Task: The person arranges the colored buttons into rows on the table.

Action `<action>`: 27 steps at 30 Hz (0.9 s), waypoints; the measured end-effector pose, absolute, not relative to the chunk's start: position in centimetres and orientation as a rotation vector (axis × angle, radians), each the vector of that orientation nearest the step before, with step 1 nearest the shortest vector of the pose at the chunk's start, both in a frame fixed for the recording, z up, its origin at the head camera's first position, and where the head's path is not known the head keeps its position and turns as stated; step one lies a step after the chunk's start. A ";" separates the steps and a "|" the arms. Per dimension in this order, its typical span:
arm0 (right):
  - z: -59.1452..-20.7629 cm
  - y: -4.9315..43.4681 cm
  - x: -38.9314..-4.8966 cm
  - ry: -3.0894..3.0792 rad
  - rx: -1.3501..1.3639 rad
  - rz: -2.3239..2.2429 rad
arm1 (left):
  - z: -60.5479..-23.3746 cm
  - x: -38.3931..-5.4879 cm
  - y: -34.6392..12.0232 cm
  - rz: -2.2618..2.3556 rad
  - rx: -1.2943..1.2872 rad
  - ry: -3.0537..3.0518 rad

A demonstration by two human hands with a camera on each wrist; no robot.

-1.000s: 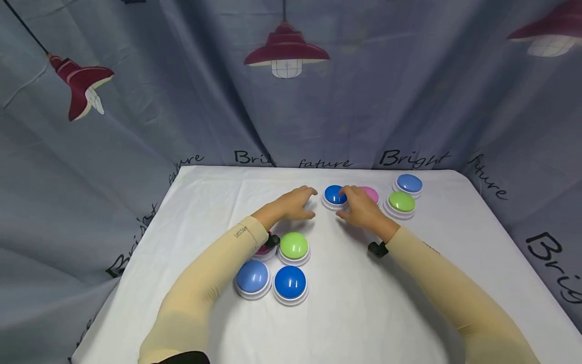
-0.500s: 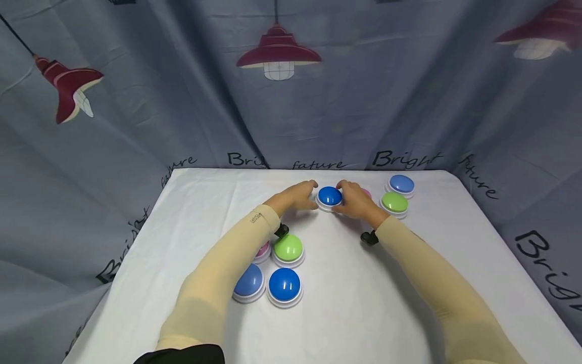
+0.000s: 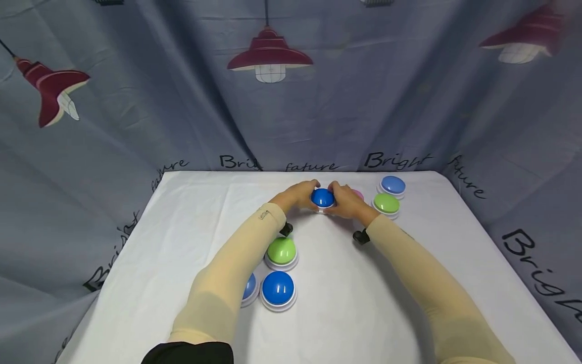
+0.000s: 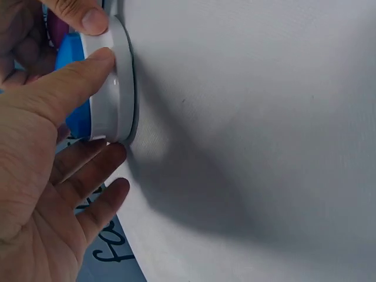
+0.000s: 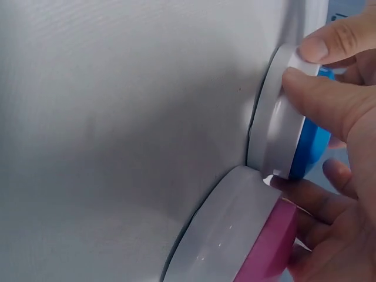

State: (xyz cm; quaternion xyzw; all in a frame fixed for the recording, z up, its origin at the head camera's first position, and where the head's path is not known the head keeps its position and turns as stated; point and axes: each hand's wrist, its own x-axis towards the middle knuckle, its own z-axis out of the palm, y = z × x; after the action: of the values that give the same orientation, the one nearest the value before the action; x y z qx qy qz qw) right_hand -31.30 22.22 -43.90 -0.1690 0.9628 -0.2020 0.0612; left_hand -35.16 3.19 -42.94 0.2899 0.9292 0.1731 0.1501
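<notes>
One blue button [image 3: 322, 197] held between both hands [image 3: 298, 196] [image 3: 347, 201].

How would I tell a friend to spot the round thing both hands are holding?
On the white-covered table, look toward the middle of the far edge. There the left hand and right hand meet around a deep blue-domed button with a white base. A similar blue button sits nearer the person, but only this one is between both hands.

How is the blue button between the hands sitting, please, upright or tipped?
The blue button is upright: its dome faces up, with its white base below.
</notes>
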 end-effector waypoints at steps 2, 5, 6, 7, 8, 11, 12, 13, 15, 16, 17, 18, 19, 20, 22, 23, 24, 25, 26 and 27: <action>-43.9 22.0 -31.3 2.904 -0.521 -0.619 | -43.1 -35.2 3.1 0.483 0.847 2.672; -43.9 21.8 -31.1 2.901 -0.515 -0.633 | -43.1 -35.2 2.9 0.475 0.876 2.676; -43.9 21.8 -31.1 2.904 -0.515 -0.635 | -43.0 -35.1 2.9 0.470 0.884 2.679; -43.8 21.8 -31.0 2.908 -0.516 -0.639 | -42.9 -35.1 2.8 0.463 0.894 2.685; -43.8 21.7 -30.8 2.911 -0.523 -0.644 | -42.8 -35.0 2.7 0.461 0.903 2.690; -43.7 21.7 -30.3 2.924 -0.575 -0.658 | -42.5 -34.6 2.5 0.446 0.928 2.695; -43.7 21.7 -30.1 2.928 -0.602 -0.660 | -42.4 -34.4 2.4 0.439 0.939 2.693; -43.7 21.7 -29.8 2.932 -0.631 -0.664 | -42.3 -34.3 2.4 0.435 0.950 2.687; -43.6 21.8 -29.2 2.939 -0.691 -0.676 | -42.3 -33.9 2.3 0.438 0.973 2.670; -43.6 21.8 -28.8 2.944 -0.715 -0.681 | -42.3 -33.6 2.2 0.436 0.987 2.663; -43.6 21.9 -28.4 2.946 -0.735 -0.693 | -42.3 -33.4 2.2 0.436 1.004 2.656; -43.6 22.0 -28.0 2.945 -0.754 -0.710 | -42.2 -33.1 2.2 0.440 1.022 2.651; -43.6 22.0 -27.6 2.943 -0.764 -0.725 | -42.2 -32.8 2.1 0.443 1.036 2.648; -43.6 22.0 -27.2 2.937 -0.770 -0.746 | -42.2 -32.5 2.0 0.445 1.053 2.646; -43.6 22.1 -26.5 2.917 -0.770 -0.781 | -42.1 -31.8 1.7 0.441 1.088 2.641; -43.6 22.1 -26.1 2.905 -0.767 -0.800 | -42.1 -31.4 1.5 0.439 1.104 2.638; -43.5 22.1 -25.7 2.892 -0.768 -0.818 | -41.9 -31.0 1.4 0.443 1.118 2.633; -43.4 22.1 -25.3 2.883 -0.770 -0.829 | -41.7 -30.6 1.2 0.449 1.130 2.628; -43.3 22.1 -24.8 2.872 -0.778 -0.849 | -41.5 -30.2 1.1 0.457 1.141 2.623; -43.1 22.2 -24.4 2.865 -0.787 -0.865 | -41.3 -29.8 0.9 0.469 1.149 2.616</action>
State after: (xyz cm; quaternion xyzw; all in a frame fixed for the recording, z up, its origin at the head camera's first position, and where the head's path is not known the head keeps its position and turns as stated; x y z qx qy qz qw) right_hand -24.41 22.16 -43.14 -0.2543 0.9256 -0.2794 0.0235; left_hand -29.77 0.94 -41.33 0.3938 0.8967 0.1608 0.1225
